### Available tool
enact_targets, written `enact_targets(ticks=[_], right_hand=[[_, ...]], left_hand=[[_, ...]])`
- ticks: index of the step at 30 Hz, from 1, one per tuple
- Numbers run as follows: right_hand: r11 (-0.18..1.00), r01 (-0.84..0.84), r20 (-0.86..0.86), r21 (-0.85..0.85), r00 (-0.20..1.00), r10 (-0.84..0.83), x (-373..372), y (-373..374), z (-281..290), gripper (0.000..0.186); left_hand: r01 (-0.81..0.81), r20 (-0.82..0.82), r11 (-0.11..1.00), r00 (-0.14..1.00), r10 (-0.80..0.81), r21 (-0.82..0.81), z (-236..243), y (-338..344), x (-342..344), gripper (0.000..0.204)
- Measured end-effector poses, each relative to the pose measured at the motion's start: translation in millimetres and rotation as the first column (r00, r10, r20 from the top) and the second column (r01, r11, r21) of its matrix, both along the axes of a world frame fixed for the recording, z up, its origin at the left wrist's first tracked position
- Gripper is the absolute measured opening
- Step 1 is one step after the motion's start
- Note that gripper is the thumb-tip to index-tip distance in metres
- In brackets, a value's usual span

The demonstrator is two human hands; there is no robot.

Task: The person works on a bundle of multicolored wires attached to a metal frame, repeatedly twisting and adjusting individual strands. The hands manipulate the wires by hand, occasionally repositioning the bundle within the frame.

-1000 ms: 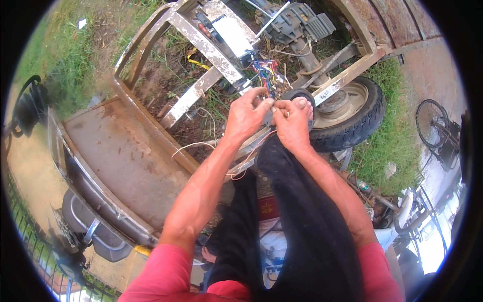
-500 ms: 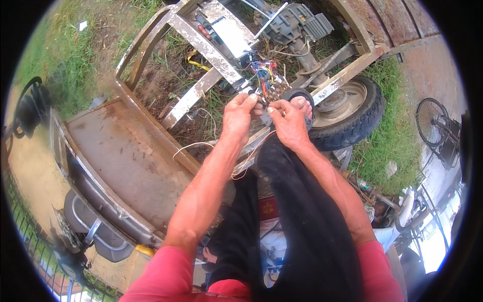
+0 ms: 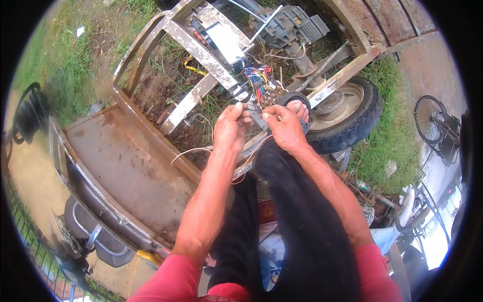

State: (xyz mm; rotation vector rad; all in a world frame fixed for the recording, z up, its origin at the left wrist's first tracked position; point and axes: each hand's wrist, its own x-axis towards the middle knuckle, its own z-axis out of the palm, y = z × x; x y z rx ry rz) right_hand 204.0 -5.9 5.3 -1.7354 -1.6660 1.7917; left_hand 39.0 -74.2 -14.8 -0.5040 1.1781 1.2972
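Observation:
A thin dark wire (image 3: pixel 255 110) stretches between my two hands, just past my raised knee. My left hand (image 3: pixel 231 127) is closed, thumb and forefinger pinching one end of it. With its fingertips pressed together, my right hand (image 3: pixel 286 128) grips the other end; the exact tips are hard to make out. Beyond them spreads a bundle of coloured wires (image 3: pixel 258 75), running from a silvery-white box (image 3: pixel 225 43) on the metal frame (image 3: pixel 201 50). Brass-coloured connector ends (image 3: pixel 271 94) cluster beside my sandalled foot (image 3: pixel 298 108). A pale loose wire (image 3: pixel 190 150) passes below my left wrist.
A rusty flat panel (image 3: pixel 128 161) lies left of my arms. To the right stands a black-tyred wheel (image 3: pixel 354 118), with a grey motor or gearbox (image 3: pixel 294 27) above it. A red-handled tool (image 3: pixel 199 36) rests beside the box. A bicycle (image 3: pixel 435 123) is at far right.
Both hands have shifted slightly left and nearer to me. The gap between their fingertips has widened a little, with the dark wire showing more between them. The view has moved slightly.

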Motion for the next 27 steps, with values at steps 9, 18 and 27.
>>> enact_targets(ticks=[9,18,27], right_hand=[[0.996,0.062,0.045,-0.058,0.997,-0.06,-9.3,2.6,11.8,0.026],[0.992,0.123,0.061,-0.033,0.991,-0.121,-7.7,-4.8,1.2,0.028],[0.996,0.068,0.13,-0.055,0.99,-0.06,-4.7,0.9,-3.2,0.031]], left_hand=[[0.236,-0.078,0.971,0.969,-0.233,0.026,-2.8,-6.3,-0.3,0.019],[0.557,-0.145,0.828,0.816,-0.559,-0.061,-0.4,15.7,-0.8,0.017],[0.615,-0.273,0.788,0.754,-0.597,-0.024,-2.3,18.4,-4.4,0.011]])
